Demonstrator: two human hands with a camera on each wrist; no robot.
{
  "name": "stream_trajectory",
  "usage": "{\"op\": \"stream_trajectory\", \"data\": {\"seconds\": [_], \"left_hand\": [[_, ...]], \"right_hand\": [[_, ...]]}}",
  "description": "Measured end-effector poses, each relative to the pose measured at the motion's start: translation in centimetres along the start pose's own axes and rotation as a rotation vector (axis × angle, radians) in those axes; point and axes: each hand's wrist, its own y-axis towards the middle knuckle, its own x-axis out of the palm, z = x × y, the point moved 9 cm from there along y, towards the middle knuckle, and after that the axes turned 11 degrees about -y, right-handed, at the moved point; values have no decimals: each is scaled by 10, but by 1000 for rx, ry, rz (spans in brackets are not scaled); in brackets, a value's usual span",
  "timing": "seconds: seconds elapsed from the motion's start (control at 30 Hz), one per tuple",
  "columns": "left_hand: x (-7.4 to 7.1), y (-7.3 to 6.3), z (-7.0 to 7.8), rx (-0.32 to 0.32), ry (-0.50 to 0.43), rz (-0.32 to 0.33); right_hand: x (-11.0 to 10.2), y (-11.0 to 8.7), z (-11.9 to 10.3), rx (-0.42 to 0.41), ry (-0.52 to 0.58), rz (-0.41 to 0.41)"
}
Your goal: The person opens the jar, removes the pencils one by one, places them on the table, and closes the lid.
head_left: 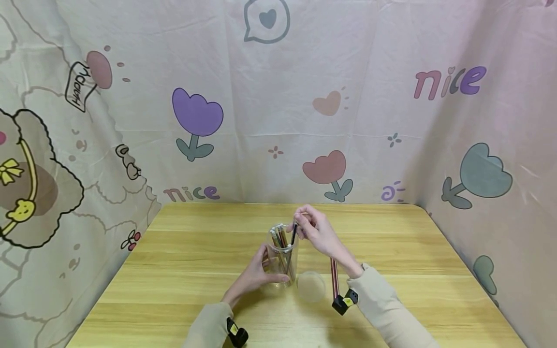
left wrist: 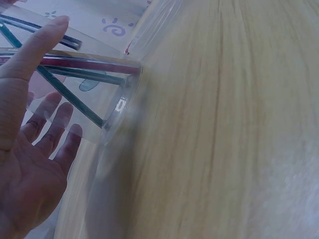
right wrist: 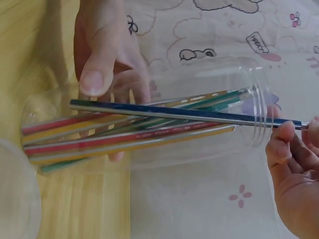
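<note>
A clear plastic jar (head_left: 295, 261) of pencils stands on the table, its mouth uncovered. My left hand (head_left: 256, 276) grips the jar low down, thumb on the near side and fingers round the far side. Above the mouth, my right hand (head_left: 319, 234) pinches a dark blue pencil (right wrist: 124, 109) by its upper end. That pencil slants into the jar, its lower end off the bottom in the right wrist view. Several red, yellow and green pencils (right wrist: 149, 133) lean inside the jar. Through its wall, the left wrist view shows a teal pencil (left wrist: 70, 96) lying crosswise.
A round translucent lid (head_left: 311, 286) lies flat just right of the jar. Red-and-dark pencils (head_left: 334, 278) lie on the wooden table (head_left: 183, 270) beneath the right forearm. A patterned cloth (head_left: 270, 96) hangs behind the table and at both sides.
</note>
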Motion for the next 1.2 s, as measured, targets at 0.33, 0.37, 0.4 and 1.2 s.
{"op": "stream_trajectory", "data": {"seconds": [0.33,0.37,0.4,1.2], "left_hand": [[1,1,-1,-4,-4,-5],[1,1,-1,-5,-6,-8],[1,1,-1,-5,-6,-9],[2,-1,0,-11,6,-7]], "right_hand": [[-1,-1,2,-10,258,-15],[-2,-1,3,-9,277,-18],[-2,-1,3,-13,292,-20],[-39,-6,-6,-114,282,79]]}}
